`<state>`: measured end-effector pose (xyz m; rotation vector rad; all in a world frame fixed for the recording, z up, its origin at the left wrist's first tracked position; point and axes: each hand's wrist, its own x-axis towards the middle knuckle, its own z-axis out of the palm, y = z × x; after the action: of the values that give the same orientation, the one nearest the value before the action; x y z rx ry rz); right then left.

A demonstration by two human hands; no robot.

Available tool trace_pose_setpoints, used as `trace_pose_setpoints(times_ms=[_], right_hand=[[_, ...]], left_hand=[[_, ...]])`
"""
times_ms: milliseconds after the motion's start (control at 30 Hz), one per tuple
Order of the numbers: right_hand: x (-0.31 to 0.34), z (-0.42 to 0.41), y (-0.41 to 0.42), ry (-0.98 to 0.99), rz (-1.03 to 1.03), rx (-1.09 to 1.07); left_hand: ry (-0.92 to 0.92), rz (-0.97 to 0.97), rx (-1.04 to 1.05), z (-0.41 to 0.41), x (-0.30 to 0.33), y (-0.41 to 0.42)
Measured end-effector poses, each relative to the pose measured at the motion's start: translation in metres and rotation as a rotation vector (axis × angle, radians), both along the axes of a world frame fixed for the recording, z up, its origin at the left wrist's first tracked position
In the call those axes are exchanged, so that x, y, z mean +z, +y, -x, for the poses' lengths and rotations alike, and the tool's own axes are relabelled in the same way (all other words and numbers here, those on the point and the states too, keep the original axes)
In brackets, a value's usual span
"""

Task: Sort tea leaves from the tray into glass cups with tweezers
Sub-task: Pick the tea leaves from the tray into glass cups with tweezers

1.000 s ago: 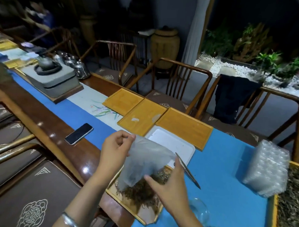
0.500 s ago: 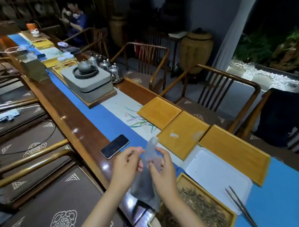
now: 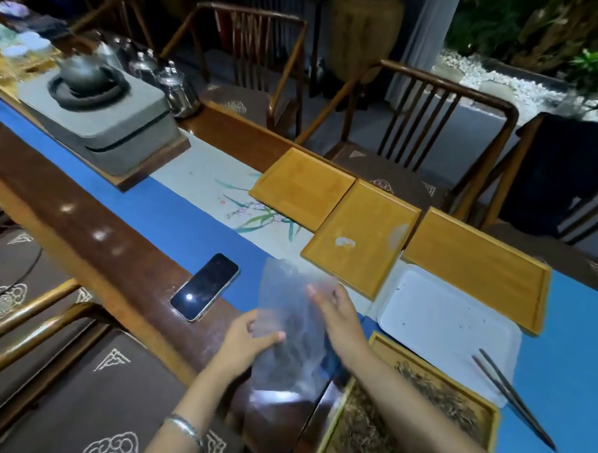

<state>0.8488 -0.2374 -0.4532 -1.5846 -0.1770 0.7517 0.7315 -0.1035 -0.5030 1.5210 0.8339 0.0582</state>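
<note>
A clear plastic bag (image 3: 286,328), now empty, hangs between my hands above the table's near edge. My left hand (image 3: 248,340) pinches its lower left edge with thumb on top. My right hand (image 3: 338,313) lies against the bag's right side with fingers fairly straight. A wooden tray (image 3: 491,419) heaped with dry tea leaves (image 3: 430,403) sits at the lower right. Dark tweezers (image 3: 513,396) lie on the blue cloth beside a white tray (image 3: 458,322). No glass cups are in view.
Three bare bamboo trays (image 3: 358,242) line the far side. A black phone (image 3: 206,285) lies on the wood edge to the left. A grey tea stand with a kettle (image 3: 91,94) stands at the back left. Wooden chairs (image 3: 432,129) ring the table.
The bag has been lifted off the tea tray and smoothed flat between both hands. My view has swung left and down, so the cups are out of sight.
</note>
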Motion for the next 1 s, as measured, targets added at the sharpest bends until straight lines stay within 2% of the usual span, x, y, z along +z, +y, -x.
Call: trace_pose_setpoints(times_ms=[133, 200, 333, 500, 667, 733, 800, 867, 900, 1000], right_hand=[[-0.039, 0.007, -0.028, 0.081, 0.199, 0.204], [-0.058, 0.014, -0.036, 0.049, 0.328, 0.236], [-0.077, 0.016, -0.037, -0.078, 0.390, 0.107], [-0.085, 0.015, -0.036, -0.110, 0.425, -0.025], [-0.067, 0.018, -0.045, -0.132, 0.481, -0.077], [-0.051, 0.023, -0.060, -0.210, 0.501, -0.135], [-0.034, 0.031, -0.088, -0.286, 0.499, -0.187], [-0.020, 0.044, -0.125, -0.373, 0.508, -0.209], [-0.015, 0.052, -0.146, -0.423, 0.527, -0.215], [-0.012, 0.080, -0.213, -0.457, 0.631, -0.294]], left_hand=[[-0.001, -0.011, -0.042, -0.016, -0.017, 0.011], [0.006, 0.014, -0.070, -0.023, -0.023, 0.015], [0.058, -0.029, -0.086, -0.033, -0.036, 0.015], [0.121, -0.225, -0.068, -0.035, -0.052, 0.012], [0.118, -0.200, -0.003, -0.031, -0.042, 0.012], [0.098, -0.296, 0.061, -0.023, -0.029, 0.013], [0.067, -0.549, 0.080, -0.009, -0.014, 0.007], [-0.035, -0.736, 0.014, 0.009, 0.000, -0.010], [-0.096, -0.728, -0.056, 0.017, 0.005, -0.022], [-0.184, -0.503, -0.320, 0.033, 0.011, -0.068]])
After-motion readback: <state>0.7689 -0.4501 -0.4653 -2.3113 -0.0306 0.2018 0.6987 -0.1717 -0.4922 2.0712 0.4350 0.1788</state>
